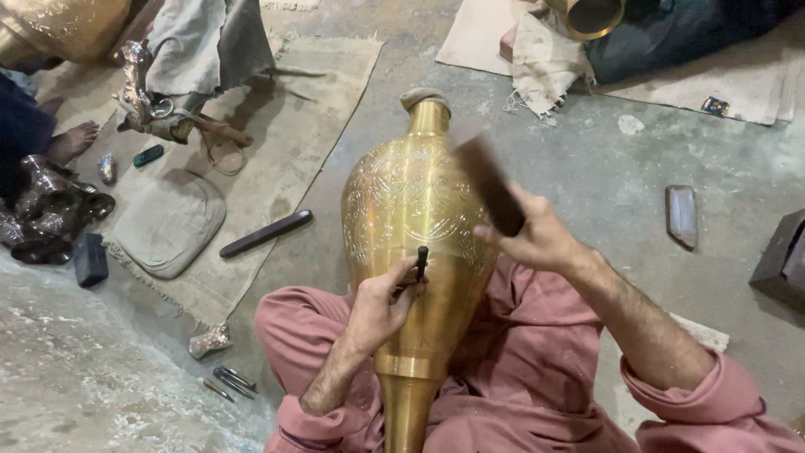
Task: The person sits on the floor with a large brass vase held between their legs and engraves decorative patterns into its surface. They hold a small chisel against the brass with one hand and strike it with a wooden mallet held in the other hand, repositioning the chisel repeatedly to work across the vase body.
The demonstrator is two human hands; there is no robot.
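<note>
Here | brass vase [402, 210] lengthwise in lap | neck away | chisel [422, 262] upright

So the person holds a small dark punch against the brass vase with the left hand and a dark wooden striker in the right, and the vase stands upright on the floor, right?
Not upright: the head view shows the brass vase lying across the person's lap. The left hand holds the punch against it; the right hand holds the striker.

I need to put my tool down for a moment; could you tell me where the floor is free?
Bare concrete lies right of the brass vase, up to the flat stone. The burlap mat is free around the dark bar. Far left is crowded with metal pieces.
</note>
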